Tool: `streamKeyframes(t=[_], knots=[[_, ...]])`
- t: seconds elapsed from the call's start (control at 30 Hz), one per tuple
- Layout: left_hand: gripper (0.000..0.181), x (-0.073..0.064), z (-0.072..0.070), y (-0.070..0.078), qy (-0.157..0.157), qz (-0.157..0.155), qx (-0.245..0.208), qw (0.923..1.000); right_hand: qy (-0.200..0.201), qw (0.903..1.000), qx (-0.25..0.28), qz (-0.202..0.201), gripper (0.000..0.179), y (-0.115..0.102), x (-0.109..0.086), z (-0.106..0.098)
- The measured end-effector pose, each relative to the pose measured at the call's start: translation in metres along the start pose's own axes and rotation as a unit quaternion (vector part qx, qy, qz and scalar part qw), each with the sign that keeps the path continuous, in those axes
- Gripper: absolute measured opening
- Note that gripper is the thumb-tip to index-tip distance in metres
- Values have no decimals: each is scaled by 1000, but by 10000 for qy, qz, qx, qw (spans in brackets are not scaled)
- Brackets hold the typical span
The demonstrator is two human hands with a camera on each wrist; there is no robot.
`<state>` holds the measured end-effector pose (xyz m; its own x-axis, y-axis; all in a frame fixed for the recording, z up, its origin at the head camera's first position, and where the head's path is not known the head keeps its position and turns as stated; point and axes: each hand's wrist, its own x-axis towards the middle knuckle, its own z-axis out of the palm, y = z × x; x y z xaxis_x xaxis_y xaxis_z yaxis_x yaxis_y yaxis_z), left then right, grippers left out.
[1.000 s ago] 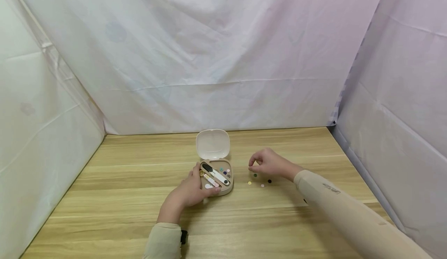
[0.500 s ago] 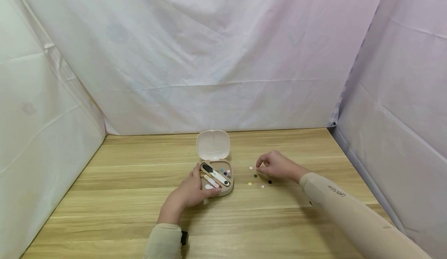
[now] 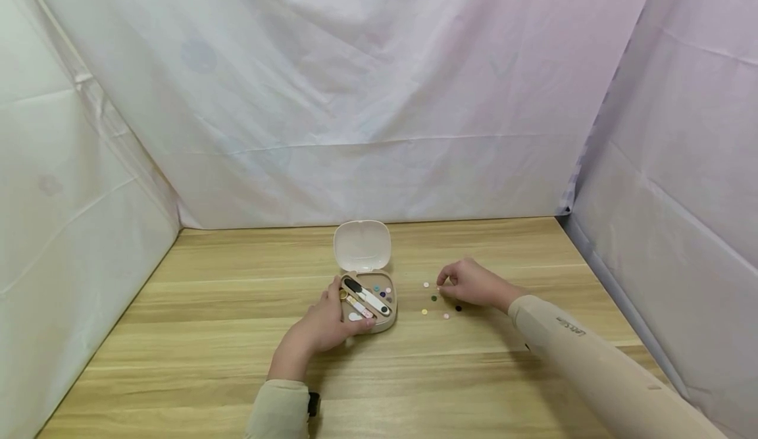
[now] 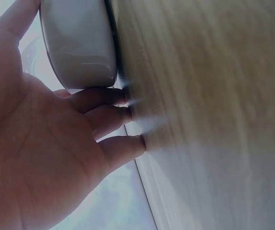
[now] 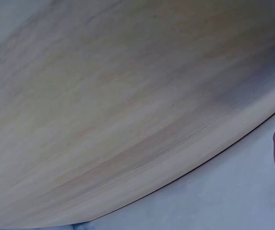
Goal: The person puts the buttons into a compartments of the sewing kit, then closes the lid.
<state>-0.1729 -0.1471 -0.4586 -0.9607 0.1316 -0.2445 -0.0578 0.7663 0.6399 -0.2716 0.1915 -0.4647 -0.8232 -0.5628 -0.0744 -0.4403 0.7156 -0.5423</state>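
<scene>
In the head view, my left hand [image 3: 322, 320] holds the near left corner of an open beige sewing box [image 3: 387, 324]. Its thumb lies over the front rim and its fingers are along the left side; the left wrist view shows those fingers [image 4: 111, 117] against the box wall. Inside are white-handled thread snips [image 3: 373, 303], a patterned strip [image 3: 359, 307] and several buttons [image 3: 383, 294]. Right of the box, my right hand [image 3: 470, 283] pinches a small pale button [image 3: 438, 288] at the tabletop, mostly hidden by the fingertips.
Several loose buttons lie around the right hand: white [image 3: 426, 285], green [image 3: 434, 298], yellow [image 3: 424, 312], pink [image 3: 447, 316] and black [image 3: 458, 309]. The box's lid [image 3: 362, 247] stands raised behind it. White cloth [image 3: 367, 97] encloses the wooden table [image 3: 207, 334].
My right hand has shifted a little to the right, and a white button now shows on the table where its fingertips were. The left hand stays at the box.
</scene>
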Motion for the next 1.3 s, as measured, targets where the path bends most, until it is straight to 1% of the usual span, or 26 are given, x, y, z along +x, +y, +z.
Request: streamKeyframes(t=[0.17, 0.23, 0.47, 0.53, 0.77, 0.87, 1.07, 1.17, 1.3], knots=[[132, -3, -4, 6, -67, 18, 75, 9999, 63, 9999, -29, -80, 6, 4, -2, 1], [131, -3, -4, 6, -76, -20, 73, 9999, 60, 9999, 2, -98, 7, 5, -2, 1], [130, -2, -3, 4, -21, 58, 31, 10000, 54, 9999, 83, -30, 8, 5, -2, 2], [130, -3, -3, 4, -8, 92, 26, 10000, 63, 10000, 41, -21, 8, 6, -1, 3], [131, -6, -3, 3, 1, 98, -28, 9999, 46, 9995, -262, -183, 9, 6, 0, 6], [130, -6, -2, 2, 7, 90, -4, 10000, 31, 9992, -304, -242, 8, 5, -2, 6], [130, -7, -3, 5, -2, 46, 2, 10000, -31, 9990, -375, -224, 6, 3, -4, 6], [131, -8, -3, 5, -7, 30, 4, 10000, -43, 9983, -490, -319, 6, 2, -2, 6], [131, -7, -3, 4, -11, 20, 25, 10000, 10, 9983, -499, -306, 6, -2, 0, 5]])
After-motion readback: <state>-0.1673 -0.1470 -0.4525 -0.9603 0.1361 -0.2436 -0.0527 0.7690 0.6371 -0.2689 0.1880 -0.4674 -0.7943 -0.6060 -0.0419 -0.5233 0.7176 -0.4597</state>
